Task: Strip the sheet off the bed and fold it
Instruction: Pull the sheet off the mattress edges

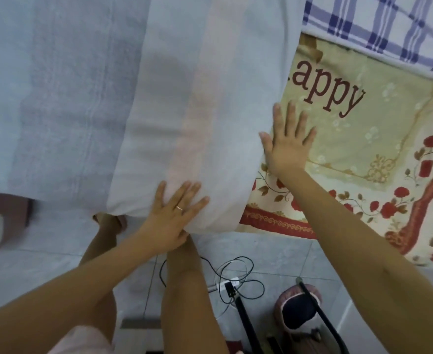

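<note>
Two hands are shown in the head view, both laid flat with the fingers spread. The left hand (177, 213) is pressed palm-down on the near edge of the white sheet (210, 98), and a ring (179, 207) is worn on one finger. The right hand (288, 146) is laid palm-down at the sheet's right edge. Its thumb side touches the fabric and its fingers rest on the floral bed cover (363, 154). Nothing is pinched or gripped by either hand.

The sheet is spread over the left part of the bed cover in layers. A narrower folded band, marked by a faint pink stripe, is laid over a wider layer extending to the left. Its near edge is seen at the edge of the bed, above the tiled floor (274, 249). The letters "appy" are printed in dark red on the cover just beside the sheet. A blue checked blanket (389, 29) is laid over the cover's far right portion.

On the floor, a white power strip (229, 286) with looped cables, a pink slipper (290, 297) and a black bar (322, 320) are seen.
</note>
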`<state>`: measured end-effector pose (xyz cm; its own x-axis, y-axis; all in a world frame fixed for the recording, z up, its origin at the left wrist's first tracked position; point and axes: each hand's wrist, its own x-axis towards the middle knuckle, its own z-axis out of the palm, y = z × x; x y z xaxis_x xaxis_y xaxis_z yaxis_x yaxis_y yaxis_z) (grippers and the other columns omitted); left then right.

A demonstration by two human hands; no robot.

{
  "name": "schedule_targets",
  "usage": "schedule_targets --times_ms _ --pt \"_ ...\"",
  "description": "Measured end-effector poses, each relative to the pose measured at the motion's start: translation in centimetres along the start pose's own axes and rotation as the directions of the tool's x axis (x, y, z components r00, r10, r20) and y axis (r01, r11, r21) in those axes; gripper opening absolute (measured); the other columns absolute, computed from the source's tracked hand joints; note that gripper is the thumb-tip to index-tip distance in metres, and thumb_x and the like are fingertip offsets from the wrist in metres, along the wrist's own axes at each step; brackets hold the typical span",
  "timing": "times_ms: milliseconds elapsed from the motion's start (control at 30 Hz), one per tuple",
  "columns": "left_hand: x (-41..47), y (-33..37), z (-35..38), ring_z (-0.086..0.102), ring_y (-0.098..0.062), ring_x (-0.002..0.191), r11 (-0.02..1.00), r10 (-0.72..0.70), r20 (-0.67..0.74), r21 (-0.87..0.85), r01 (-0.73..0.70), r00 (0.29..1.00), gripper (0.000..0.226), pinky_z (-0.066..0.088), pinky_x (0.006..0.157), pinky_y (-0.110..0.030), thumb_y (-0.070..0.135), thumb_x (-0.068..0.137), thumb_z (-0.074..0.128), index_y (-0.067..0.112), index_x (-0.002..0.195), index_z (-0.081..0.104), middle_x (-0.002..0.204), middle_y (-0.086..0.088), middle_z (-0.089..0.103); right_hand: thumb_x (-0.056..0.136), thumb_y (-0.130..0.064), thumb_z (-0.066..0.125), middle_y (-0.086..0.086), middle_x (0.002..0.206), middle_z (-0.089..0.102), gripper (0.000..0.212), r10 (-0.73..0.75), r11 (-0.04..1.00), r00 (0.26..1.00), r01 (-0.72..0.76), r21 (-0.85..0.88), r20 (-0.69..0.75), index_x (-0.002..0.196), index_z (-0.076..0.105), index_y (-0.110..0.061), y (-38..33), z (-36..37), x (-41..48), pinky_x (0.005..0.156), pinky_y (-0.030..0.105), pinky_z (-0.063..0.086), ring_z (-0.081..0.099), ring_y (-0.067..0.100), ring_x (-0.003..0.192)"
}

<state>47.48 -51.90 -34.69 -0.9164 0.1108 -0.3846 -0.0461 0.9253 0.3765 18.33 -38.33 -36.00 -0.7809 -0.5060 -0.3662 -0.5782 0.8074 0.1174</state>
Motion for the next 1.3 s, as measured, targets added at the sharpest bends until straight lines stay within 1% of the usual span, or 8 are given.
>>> schedule_targets --times_ms 167,400,767,867,1000,1133,1200,1300 --pt "-0.7 0.6 0.1 0.05 -0.019 0.127 0.921 0.38 0.032 -0.108 -0.375 0.924 0.059 0.028 0.109 -0.046 0.018 0.056 0.073 0.02 0.114 0.067 0.135 -0.001 0.055 0.095 -0.028 0.047 0.007 0.117 0.053 0.036 0.259 0.816 0.963 -0.176 0.551 -0.075 0.123 0.05 -0.005 -3.9 -1.1 -7.2 0.088 0.037 0.046 0.053 0.021 0.103" --pt "-2.8 -1.6 -1.3 0.064 -0.023 0.086 0.923 0.246 -0.129 -0.271 -0.273 0.96 0.027 0.044 0.083 -0.031 0.002 0.066 0.056 0.013 0.087 0.069 0.095 -0.003 0.067 0.089 -0.042 0.06 -0.002 0.09 0.065 0.033 0.465 0.214 0.771 -0.575 0.789 0.436 0.103 0.06 -0.011 -10.8 1.7 -18.0 0.066 0.021 0.047 0.06 0.009 0.078" --pt "-9.1 -8.8 -0.7 -0.007 -0.03 0.145 0.983 0.099 0.084 0.145 -0.11 0.992 0.1 -0.008 0.108 -0.062 0.027 0.053 0.08 0.023 0.142 0.037 0.157 -0.014 0.008 0.103 -0.037 0.026 0.017 0.076 0.065 0.044 0.539 0.731 0.822 -0.565 0.383 0.182 0.104 0.05 -0.001 -9.9 4.2 -20.0 0.054 0.033 0.031 0.059 0.034 0.067" --pt "-10.9 -10.1 0.7 0.026 -0.027 0.141 0.907 0.298 0.378 0.174 -0.383 0.877 0.049 0.008 0.105 -0.07 0.037 0.06 0.062 0.028 0.107 0.07 0.141 -0.007 0.049 0.103 -0.034 0.027 0.016 0.082 0.067 0.04 0.562 0.753 0.811 -0.582 0.306 0.161 0.112 0.048 -0.002 -10.4 4.3 -20.1 0.055 0.033 0.031 0.062 0.035 0.074" --pt "-11.8 -10.8 1.1 0.06 -0.012 0.094 0.903 0.328 0.594 0.033 -0.429 0.734 0.018 0.042 0.09 -0.036 0.035 0.082 0.053 0.036 0.097 0.063 0.103 0.015 0.066 0.093 -0.013 0.038 0.012 0.107 0.06 0.025 0.846 0.485 0.533 -0.748 0.453 -0.025 0.113 0.053 -0.007 -13.6 4.1 -19.7 0.078 0.04 0.042 0.058 0.032 0.1" --pt "-9.9 -10.1 -2.0 0.066 -0.027 0.089 0.936 0.352 0.149 -0.049 -0.349 0.924 0.031 0.053 0.08 -0.036 0.013 0.064 0.072 0.012 0.095 0.07 0.1 -0.008 0.068 0.084 -0.025 0.046 0.015 0.133 0.049 0.049 0.276 0.911 0.893 -0.126 0.392 -0.355 0.133 0.041 -0.019 -20.2 2.8 -17.7 0.106 0.049 0.029 0.039 0.032 0.125" --pt "-9.3 -11.0 -3.2 0.062 -0.029 0.095 0.951 0.303 -0.011 -0.058 -0.303 0.953 0.033 0.048 0.084 -0.036 0.012 0.069 0.05 0.007 0.096 0.069 0.103 -0.011 0.066 0.083 -0.055 0.05 0.007 0.148 0.034 0.069 -0.288 0.938 0.91 0.331 0.106 -0.298 0.142 0.026 -0.029 -22.4 3.6 -16.5 0.109 0.059 0.016 0.025 0.033 0.135" --pt "-8.8 -13.0 -4.1 0.057 -0.03 0.1 0.961 0.273 -0.085 -0.014 -0.275 0.958 0.041 0.036 0.09 -0.037 0.014 0.071 0.037 0.008 0.099 0.066 0.109 -0.013 0.063 0.059 -0.08 0.058 0.0 0.158 0.015 0.112 -0.345 0.938 0.938 0.345 0.013 -0.016 0.148 0.005 -0.036 -19.9 3.6 -15.5 0.103 0.071 0.01 0.015 0.035 0.143"
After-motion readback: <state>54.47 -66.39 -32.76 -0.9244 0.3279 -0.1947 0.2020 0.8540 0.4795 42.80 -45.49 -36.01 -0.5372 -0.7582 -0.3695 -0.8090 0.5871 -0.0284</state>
